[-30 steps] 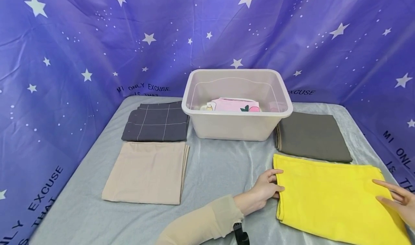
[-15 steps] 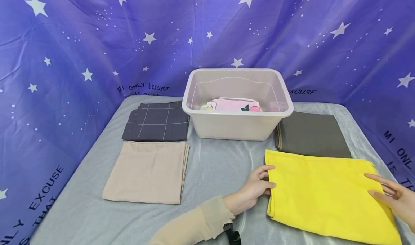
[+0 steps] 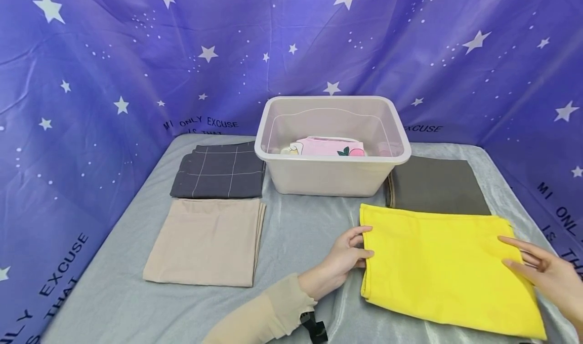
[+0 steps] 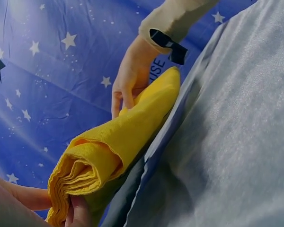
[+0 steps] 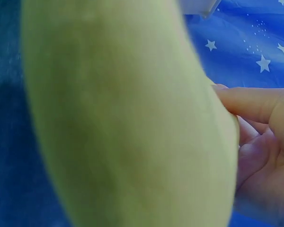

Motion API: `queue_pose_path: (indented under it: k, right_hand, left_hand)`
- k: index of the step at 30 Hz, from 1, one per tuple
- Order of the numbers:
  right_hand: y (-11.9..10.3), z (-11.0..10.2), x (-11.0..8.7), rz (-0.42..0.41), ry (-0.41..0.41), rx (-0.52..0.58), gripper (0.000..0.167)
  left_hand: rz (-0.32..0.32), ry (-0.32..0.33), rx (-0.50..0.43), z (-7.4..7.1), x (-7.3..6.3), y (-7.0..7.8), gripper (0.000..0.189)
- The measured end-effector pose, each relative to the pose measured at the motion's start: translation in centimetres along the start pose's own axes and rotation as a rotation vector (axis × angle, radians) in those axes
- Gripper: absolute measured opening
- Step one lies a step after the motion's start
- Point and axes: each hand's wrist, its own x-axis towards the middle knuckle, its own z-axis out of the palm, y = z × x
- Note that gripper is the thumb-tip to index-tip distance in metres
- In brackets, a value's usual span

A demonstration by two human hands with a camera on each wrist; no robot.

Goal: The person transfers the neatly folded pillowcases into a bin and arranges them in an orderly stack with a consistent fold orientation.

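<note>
Both hands hold a folded yellow cloth (image 3: 442,268) at the right of the head view. At its left edge the left hand (image 3: 343,258) pinches the layers, thumb and a finger on top, other fingers underneath. The right hand (image 3: 544,273) grips the opposite edge the same way. Seen from the left wrist, the yellow cloth (image 4: 128,127) shows its stacked folds end-on, raised off the grey bed cover. In the right wrist view the yellow cloth (image 5: 132,118) is blurred and close, with the right hand (image 5: 265,156) at its edge.
A pale plastic bin (image 3: 328,177) holding a pink printed cloth (image 3: 328,146) stands at the back centre. Dark green cloth (image 3: 439,184) lies folded behind the yellow one. At left lie a dark checked cloth (image 3: 218,172) and a beige cloth (image 3: 205,243). A starry curtain surrounds the bed.
Both hands have carried the yellow cloth to the left and slightly farther back, so it overlaps more of the dark green cloth. Other cloths and the bin have stayed put.
</note>
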Motion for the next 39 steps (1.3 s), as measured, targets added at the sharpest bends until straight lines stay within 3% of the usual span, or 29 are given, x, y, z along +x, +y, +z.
queue_pose_path:
  k: [5,8,13,17,23,27,34,39]
  right_hand:
    - [-1.1,0.1,0.1,0.027,-0.061,-0.016,0.056]
    - [-1.5,0.1,0.1,0.003,-0.071,-0.036,0.055]
    - [-3.0,0.2,0.0,-0.004,-0.099,0.038,0.054]
    - [-3.9,0.4,0.2,-0.012,-0.11,0.061,0.055]
    - [-4.9,0.8,0.4,-0.075,-0.06,0.042,0.051]
    - [-5.6,1.1,0.6,-0.067,-0.074,0.045,0.052]
    - [-6.7,1.6,1.1,-0.034,-0.148,0.147,0.054]
    - [-7.6,1.8,1.4,-0.058,-0.156,0.12,0.053]
  left_hand:
    - [0.004,-0.007,-0.008,-0.8,-0.1,0.4,0.047]
    - [0.006,-0.012,-0.008,-1.3,-0.2,0.7,0.047]
    - [0.014,-0.023,-0.024,-2.2,-0.5,1.1,0.048]
    - [0.02,-0.026,-0.026,-2.8,-0.5,1.5,0.048]
    - [0.021,-0.021,-0.026,-3.9,-0.7,1.9,0.048]
    - [0.027,-0.02,-0.023,-4.5,-0.9,2.1,0.048]
    - [0.028,-0.012,-0.008,-5.6,-1.3,2.5,0.049]
    - [0.028,0.011,0.004,-6.5,-1.7,2.7,0.049]
